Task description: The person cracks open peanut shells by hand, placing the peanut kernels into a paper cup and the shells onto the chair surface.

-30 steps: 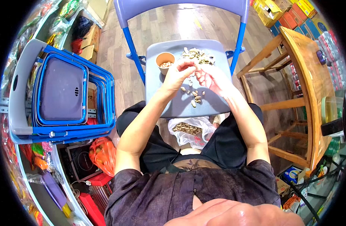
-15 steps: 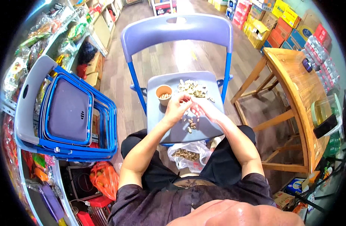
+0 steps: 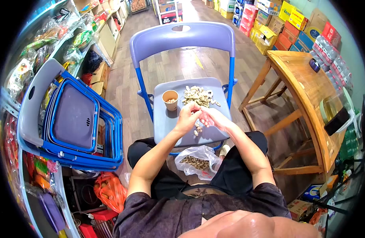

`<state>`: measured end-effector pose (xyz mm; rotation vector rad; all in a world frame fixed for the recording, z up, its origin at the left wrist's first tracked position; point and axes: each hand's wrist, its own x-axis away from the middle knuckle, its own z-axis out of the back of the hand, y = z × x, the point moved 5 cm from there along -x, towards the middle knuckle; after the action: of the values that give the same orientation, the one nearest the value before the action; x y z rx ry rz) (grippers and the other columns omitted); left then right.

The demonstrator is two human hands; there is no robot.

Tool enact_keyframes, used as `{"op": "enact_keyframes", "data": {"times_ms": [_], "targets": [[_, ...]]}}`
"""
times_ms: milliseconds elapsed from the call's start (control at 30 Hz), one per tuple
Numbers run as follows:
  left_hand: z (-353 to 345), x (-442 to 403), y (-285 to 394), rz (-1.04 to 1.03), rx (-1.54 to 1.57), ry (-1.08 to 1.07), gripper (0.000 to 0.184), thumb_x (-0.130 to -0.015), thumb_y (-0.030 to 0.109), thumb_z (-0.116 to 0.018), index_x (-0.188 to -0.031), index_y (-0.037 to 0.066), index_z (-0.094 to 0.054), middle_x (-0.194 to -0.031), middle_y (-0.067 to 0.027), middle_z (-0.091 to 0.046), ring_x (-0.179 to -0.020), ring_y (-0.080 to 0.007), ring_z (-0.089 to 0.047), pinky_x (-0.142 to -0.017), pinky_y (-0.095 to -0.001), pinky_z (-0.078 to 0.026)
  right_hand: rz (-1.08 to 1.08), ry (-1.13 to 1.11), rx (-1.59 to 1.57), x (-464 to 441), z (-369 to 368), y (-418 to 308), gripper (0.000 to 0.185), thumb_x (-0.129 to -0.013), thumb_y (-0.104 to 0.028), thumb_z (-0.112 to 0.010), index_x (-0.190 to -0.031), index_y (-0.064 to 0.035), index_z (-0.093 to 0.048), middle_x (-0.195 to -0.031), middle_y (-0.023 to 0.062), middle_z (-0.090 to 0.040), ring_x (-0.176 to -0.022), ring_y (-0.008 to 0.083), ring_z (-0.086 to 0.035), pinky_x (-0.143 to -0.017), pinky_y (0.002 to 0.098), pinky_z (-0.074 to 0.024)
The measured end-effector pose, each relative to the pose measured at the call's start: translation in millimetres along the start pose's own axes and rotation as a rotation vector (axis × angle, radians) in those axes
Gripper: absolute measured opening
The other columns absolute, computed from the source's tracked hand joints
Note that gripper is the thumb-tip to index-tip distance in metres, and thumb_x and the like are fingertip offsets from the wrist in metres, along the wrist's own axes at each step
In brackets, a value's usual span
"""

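Note:
My left hand [image 3: 187,119] and my right hand [image 3: 213,119] meet over the front half of a grey folding chair seat [image 3: 164,123]. The left fingers are pinched together against the curled right fingers; whatever is between them is too small and hidden to make out. Just below my hands lie a few unshelled peanuts [image 3: 198,129], partly covered by them. Beyond is a heap of peanut shells [image 3: 197,96]. A brown paper cup [image 3: 170,104] with shelled peanuts in its bottom stands upright to the left of the heap.
Between my legs, a clear plastic bag [image 3: 183,154] holds many unshelled peanuts. Folded blue-framed chairs [image 3: 73,115] lean at left beside stocked shelves. At right stands a wooden table [image 3: 305,85] with a phone [image 3: 337,121] on a container. Stacked boxes [image 3: 291,33] line the right wall.
The view has shifted slightly, showing the chair seat and cup a little differently. My hands stay together, and the right fingers look more curled in, covering more of the loose peanuts.

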<state>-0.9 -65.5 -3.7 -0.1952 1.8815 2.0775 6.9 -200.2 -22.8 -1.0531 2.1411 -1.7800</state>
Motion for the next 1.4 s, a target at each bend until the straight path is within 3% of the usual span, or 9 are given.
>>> {"op": "enact_keyframes", "data": {"times_ms": [167,233,333,633,1200,1233,1300,1333,1400], "targets": [[-1.2,3.8,-1.8,0.009,0.048,-0.019,0.004,-0.08,-0.001,-0.06,-0.08,-0.001,-0.056,-0.071,-0.0047,-0.06,-0.067,-0.0099,-0.058,-0.061,-0.0259,-0.047,-0.025,0.012,-0.064,2.0,-1.7,7.5,0.047,-0.095,-0.048,-0.049,-0.071,-0.0073,-0.056,-0.072,0.0056,-0.056,-0.058,0.0131,-0.051,-0.053,0.0248,-0.041],[-0.6,2.4,-11.9,0.01,0.055,-0.015,0.004,-0.081,0.0,-0.06,-0.08,0.0,-0.056,-0.071,-0.0049,-0.061,-0.065,-0.0095,-0.058,-0.061,-0.0251,-0.047,0.017,-0.047,-0.027,9.7,-7.7,-2.3,0.045,-0.094,-0.052,-0.046,-0.087,-0.0099,-0.06,-0.072,-0.0014,-0.056,-0.059,0.008,-0.05,-0.053,0.0217,-0.0391],[2.1,-0.4,-6.9,0.061,0.116,-0.027,0.005,-0.082,0.003,-0.063,-0.082,0.0,-0.059,-0.074,-0.0029,-0.061,-0.068,-0.0079,-0.057,-0.062,-0.0241,-0.047,-0.026,-0.144,-0.073,0.2,-2.8,1.9,0.039,-0.094,-0.044,-0.042,-0.092,-0.0093,-0.06,-0.073,-0.0026,-0.057,-0.059,0.0068,-0.05,-0.053,0.0202,-0.0385],[0.7,0.3,-7.3,0.053,-0.043,-0.099,0.005,-0.082,0.0,-0.061,-0.085,0.002,-0.057,-0.078,-0.002,-0.059,-0.072,-0.009,-0.056,-0.069,-0.0249,-0.045,-0.012,-0.132,0.195,-7.8,17.6,0.7,0.043,-0.091,-0.045,-0.048,-0.092,-0.0041,-0.063,-0.075,0.0074,-0.066,-0.061,0.0107,-0.057,-0.059,0.0222,-0.0464],[-1.7,1.5,-27.2,0.082,-0.293,-0.039,0.006,-0.082,0.003,-0.065,-0.083,0.001,-0.059,-0.079,-0.004,-0.059,-0.072,-0.0113,-0.057,-0.066,-0.0261,-0.047,-0.11,-0.083,0.3,-24.9,23.9,18.1,0.036,-0.09,-0.035,-0.046,-0.089,-0.0033,-0.064,-0.072,0.0048,-0.063,-0.056,0.0095,-0.052,-0.052,0.0219,-0.0433],[-3.8,-0.2,-38.5,0.245,0.048,-0.05,0.004,-0.085,0.003,-0.063,-0.084,0.001,-0.06,-0.079,-0.0024,-0.061,-0.072,-0.0084,-0.057,-0.065,-0.0237,-0.047,-0.115,-0.083,0.295,-27.2,24.0,21.1,0.036,-0.09,-0.035,-0.046,-0.089,-0.0033,-0.064,-0.072,0.0048,-0.063,-0.056,0.0095,-0.052,-0.052,0.0219,-0.0433],[-1.8,-4.6,-36.4,0.177,-0.128,-0.073,0.002,-0.087,0.002,-0.063,-0.087,0.001,-0.061,-0.081,-0.001,-0.063,-0.071,-0.0066,-0.056,-0.065,-0.0217,-0.047,-0.031,-0.053,0.171,-29.3,21.2,22.0,0.032,-0.09,-0.031,-0.046,-0.088,-0.0032,-0.063,-0.071,0.004,-0.062,-0.056,0.0086,-0.052,-0.052,0.0203,-0.0422],[-3.4,-4.7,-42.8,0.261,0.126,-0.082,0.006,-0.087,0.006,-0.063,-0.091,0.001,-0.063,-0.083,-0.0006,-0.063,-0.074,-0.0066,-0.056,-0.068,-0.0209,-0.047,-0.038,-0.061,0.138,-26.7,21.8,18.7,0.031,-0.091,-0.028,-0.046,-0.091,-0.0025,-0.063,-0.073,0.0039,-0.062,-0.058,0.0083,-0.054,-0.053,0.0199,-0.0441],[-0.5,-9.5,-38.6,0.298,0.236,-0.072,0.008,-0.086,0.007,-0.064,-0.091,0.0,-0.063,-0.081,-0.0007,-0.063,-0.073,-0.0074,-0.057,-0.068,-0.0226,-0.047,-0.069,-0.068,0.005,-23.5,18.5,14.5,0.032,-0.092,-0.028,-0.045,-0.093,-0.0021,-0.063,-0.075,0.0041,-0.063,-0.06,0.0088,-0.055,-0.055,0.0208,-0.0459]]}}
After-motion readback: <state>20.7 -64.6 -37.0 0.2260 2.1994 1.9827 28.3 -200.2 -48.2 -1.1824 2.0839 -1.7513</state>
